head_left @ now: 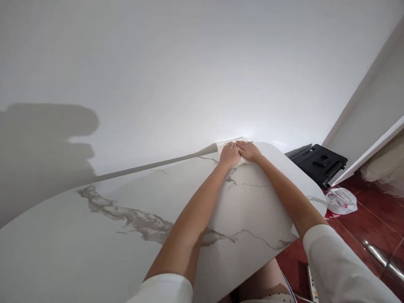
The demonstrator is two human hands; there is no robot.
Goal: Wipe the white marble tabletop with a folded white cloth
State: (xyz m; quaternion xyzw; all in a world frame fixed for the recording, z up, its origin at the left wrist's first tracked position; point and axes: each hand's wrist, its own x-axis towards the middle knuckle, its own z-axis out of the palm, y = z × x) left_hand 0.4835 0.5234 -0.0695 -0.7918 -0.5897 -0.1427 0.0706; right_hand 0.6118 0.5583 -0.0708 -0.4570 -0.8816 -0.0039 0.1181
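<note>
A folded white cloth [221, 148] lies at the far edge of a white marble-patterned table [139, 185], close to the wall. My left hand [230, 154] presses down on it, its fingers bent and closed against the fabric. Right beside it, my right hand [248, 151] bears on the cloth too, its fingers together and pointing left, with the tips near the left hand's. Both arms are stretched far forward over the tabletop. The hands hide the middle of the cloth.
A plain white wall [176, 75] runs behind the table, with a narrow gap between. Past the table's right end are a black suitcase [323, 162] and a white plastic bag [341, 201] on the red tiled floor [372, 223]. A power strip [312, 284] lies below.
</note>
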